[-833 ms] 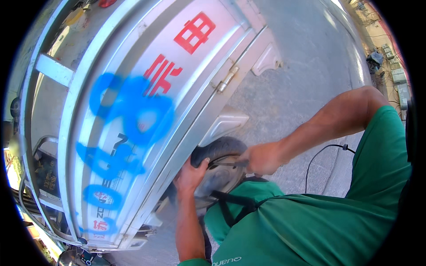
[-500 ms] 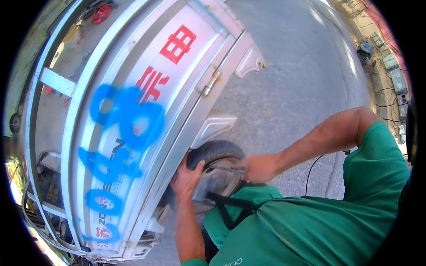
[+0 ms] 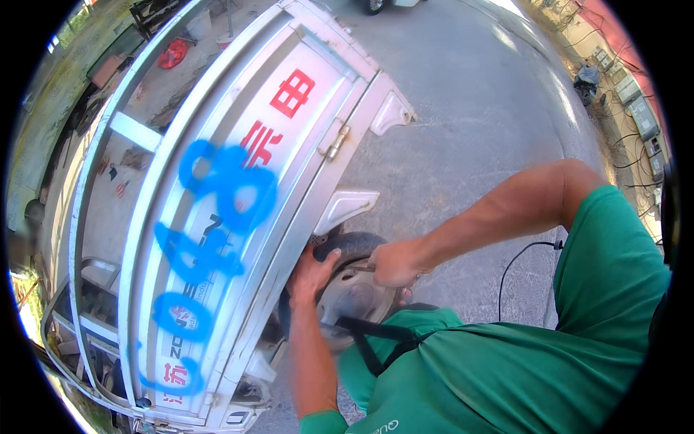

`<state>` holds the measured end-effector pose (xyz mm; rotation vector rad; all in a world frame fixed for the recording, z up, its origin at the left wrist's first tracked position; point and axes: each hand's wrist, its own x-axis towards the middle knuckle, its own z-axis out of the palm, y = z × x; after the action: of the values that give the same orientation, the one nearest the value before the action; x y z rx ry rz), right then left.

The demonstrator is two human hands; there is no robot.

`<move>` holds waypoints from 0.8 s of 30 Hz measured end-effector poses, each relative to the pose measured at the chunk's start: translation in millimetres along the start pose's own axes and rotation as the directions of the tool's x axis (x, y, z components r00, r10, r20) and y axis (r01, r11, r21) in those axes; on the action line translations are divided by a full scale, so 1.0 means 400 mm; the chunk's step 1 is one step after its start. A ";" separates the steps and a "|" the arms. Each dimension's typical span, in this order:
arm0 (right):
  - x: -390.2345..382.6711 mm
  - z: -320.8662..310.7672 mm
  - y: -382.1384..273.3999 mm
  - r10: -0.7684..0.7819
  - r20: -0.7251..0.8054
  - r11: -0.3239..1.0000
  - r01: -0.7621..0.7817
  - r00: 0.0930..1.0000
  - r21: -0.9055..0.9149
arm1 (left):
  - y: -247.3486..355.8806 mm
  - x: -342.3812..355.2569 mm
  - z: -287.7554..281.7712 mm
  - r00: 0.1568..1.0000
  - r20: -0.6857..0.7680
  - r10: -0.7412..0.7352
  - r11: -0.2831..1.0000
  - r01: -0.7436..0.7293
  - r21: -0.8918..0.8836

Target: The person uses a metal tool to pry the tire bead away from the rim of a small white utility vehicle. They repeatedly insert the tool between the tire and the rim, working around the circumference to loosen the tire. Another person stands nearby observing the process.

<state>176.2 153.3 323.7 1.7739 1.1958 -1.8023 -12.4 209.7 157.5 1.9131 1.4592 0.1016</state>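
Note:
A wheel with a black tyre (image 3: 353,244) and a dull grey metal rim (image 3: 356,295) sits beside the lower edge of a silver cargo-bed side panel (image 3: 285,155). My left hand (image 3: 311,275) grips the tyre at its upper left, thumb laid across the sidewall, the other fingers partly hidden behind it. My right hand (image 3: 396,264) is closed round a thin metal tyre lever (image 3: 358,268). The lever's tip lies at the gap between tyre and rim. Its grip end is covered by my fist.
Blue spray paint and red lettering mark the panel. A white bracket (image 3: 348,210) juts from the panel just above the wheel. Black straps (image 3: 372,333) cross near my knee. A black cable (image 3: 504,278) hangs at my right side. Grey boxes (image 3: 640,116) line the right wall.
My right hand has shifted left and slightly up with the tyre lever, closer to my left hand. The left hand keeps its hold on the tyre. The whole view has shifted a little.

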 end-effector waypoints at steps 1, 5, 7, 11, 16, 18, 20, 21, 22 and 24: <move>-0.016 0.026 0.011 -0.036 -0.059 0.998 0.032 0.998 -0.054 | -0.009 0.037 -0.003 0.992 0.120 -0.041 0.994 0.053 -0.097; -0.054 0.105 0.054 -0.123 -0.211 0.989 0.103 0.970 -0.104 | 0.012 0.061 -0.042 0.968 0.226 -0.108 0.994 0.109 0.011; -0.055 0.162 0.104 -0.147 -0.268 0.988 0.129 0.952 -0.082 | -0.001 0.046 0.003 0.961 0.228 -0.154 0.988 0.150 0.034; -0.080 0.270 0.167 -0.227 -0.316 0.974 0.211 0.921 -0.083 | -0.023 -0.032 0.041 0.974 0.185 -0.132 0.991 0.135 -0.005; -0.050 0.344 0.175 -0.254 -0.387 0.967 0.229 0.886 -0.111 | -0.031 -0.059 0.015 0.978 0.149 -0.147 0.989 0.149 -0.003; -0.042 0.334 0.182 -0.237 -0.332 0.971 0.217 0.913 -0.097 | 0.002 -0.086 0.005 0.958 0.179 -0.225 0.974 0.226 0.011; -0.022 0.386 0.213 -0.287 -0.365 0.958 0.274 0.886 -0.089 | -0.036 -0.116 0.041 0.981 0.129 -0.148 0.988 0.152 -0.022; -0.015 0.416 0.227 -0.313 -0.380 0.949 0.304 0.870 -0.086 | -0.064 -0.127 0.066 0.989 0.102 -0.111 0.993 0.116 -0.036; -0.014 0.437 0.237 -0.319 -0.407 0.946 0.315 0.856 -0.081 | -0.093 -0.126 0.089 0.987 0.091 -0.134 0.990 0.138 -0.032; -0.007 0.475 0.264 -0.324 -0.461 0.941 0.334 0.826 -0.064 | -0.112 -0.132 0.113 0.980 0.125 -0.153 0.988 0.156 -0.011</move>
<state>131.8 -51.8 266.8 2.2050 1.7719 -1.5936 -46.6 146.7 116.6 1.7503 1.5104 -0.0727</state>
